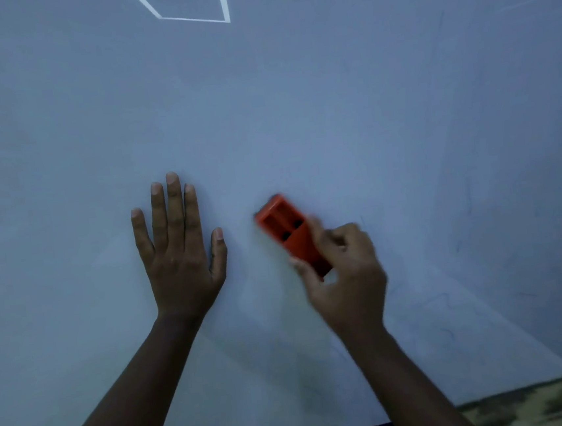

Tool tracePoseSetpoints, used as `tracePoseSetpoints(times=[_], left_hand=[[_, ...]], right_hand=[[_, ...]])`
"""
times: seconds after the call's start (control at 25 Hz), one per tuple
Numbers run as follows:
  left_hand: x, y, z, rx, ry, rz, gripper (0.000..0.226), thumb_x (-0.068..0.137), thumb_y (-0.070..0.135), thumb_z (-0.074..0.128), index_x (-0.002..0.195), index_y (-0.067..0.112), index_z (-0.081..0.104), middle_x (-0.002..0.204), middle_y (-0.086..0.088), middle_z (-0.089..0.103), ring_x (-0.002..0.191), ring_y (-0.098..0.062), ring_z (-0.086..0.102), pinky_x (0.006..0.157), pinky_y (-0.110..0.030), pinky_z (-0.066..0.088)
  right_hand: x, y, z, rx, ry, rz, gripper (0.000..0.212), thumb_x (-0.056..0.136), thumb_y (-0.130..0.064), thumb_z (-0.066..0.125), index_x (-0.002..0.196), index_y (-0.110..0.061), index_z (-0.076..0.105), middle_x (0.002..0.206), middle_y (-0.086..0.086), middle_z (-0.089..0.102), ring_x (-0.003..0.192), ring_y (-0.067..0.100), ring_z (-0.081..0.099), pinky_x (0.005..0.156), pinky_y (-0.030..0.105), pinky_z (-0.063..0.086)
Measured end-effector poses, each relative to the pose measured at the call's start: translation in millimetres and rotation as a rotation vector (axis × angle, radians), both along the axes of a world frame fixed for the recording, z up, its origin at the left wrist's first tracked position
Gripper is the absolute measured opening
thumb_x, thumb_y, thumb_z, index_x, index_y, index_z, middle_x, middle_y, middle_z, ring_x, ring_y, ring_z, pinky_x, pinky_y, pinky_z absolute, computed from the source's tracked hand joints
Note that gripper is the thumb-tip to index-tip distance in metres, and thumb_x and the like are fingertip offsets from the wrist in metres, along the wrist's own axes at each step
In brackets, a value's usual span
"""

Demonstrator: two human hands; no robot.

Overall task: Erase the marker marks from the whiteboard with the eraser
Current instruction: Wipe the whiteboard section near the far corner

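Orange eraser, centre frame, blurred, two dark slots on back, lies against whiteboard. Right hand grip curled round its lower end. Left hand flat, fingers spread, left of eraser. Faint marks lower right. Board edge bottom right; wide bare board above.

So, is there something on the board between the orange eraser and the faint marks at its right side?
Nothing visible stands in the way. The right hand grips the eraser, and the whiteboard between it and the faint marks is bare. The left hand lies flat on the other side.
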State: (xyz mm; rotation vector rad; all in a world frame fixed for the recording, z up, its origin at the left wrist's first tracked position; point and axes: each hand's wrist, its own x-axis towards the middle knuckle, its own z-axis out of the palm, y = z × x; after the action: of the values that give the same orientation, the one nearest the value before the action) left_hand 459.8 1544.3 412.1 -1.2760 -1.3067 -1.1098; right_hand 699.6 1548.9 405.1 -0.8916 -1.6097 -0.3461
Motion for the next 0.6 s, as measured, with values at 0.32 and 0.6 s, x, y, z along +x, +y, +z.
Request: tracePoseSetpoints(times=[0.32, 0.6], left_hand=[[1, 1, -22, 0.003, 0.001, 0.018, 0.067, 0.111, 0.03, 0.045, 0.166, 0.0, 0.023, 0.173, -0.02, 0.02, 0.165, -0.03, 0.009, 0.132, -0.058, 0.008], [8, 2, -45, -0.015, -0.036, 0.003, 0.068, 0.111, 0.031, 0.044, 0.167, 0.002, 0.019, 0.174, -0.019, 0.016, 0.165, -0.031, 0.009, 0.131, -0.06, 0.008]], right_hand=[[64, 23, -23, -0.19, 0.63, 0.014, 0.072, 0.086, -0.045, 0.08, 0.149, -0.023, 0.055, 0.101, 0.0, 0.058, 0.089, -0.002, 0.065, 0.075, 0.045, 0.065], [8, -2, -62, -0.15, 0.243, 0.012, 0.068, 0.084, -0.037, 0.085, 0.144, -0.017, 0.061, 0.098, -0.002, 0.055, 0.084, 0.017, 0.059, 0.07, 0.031, 0.054]])
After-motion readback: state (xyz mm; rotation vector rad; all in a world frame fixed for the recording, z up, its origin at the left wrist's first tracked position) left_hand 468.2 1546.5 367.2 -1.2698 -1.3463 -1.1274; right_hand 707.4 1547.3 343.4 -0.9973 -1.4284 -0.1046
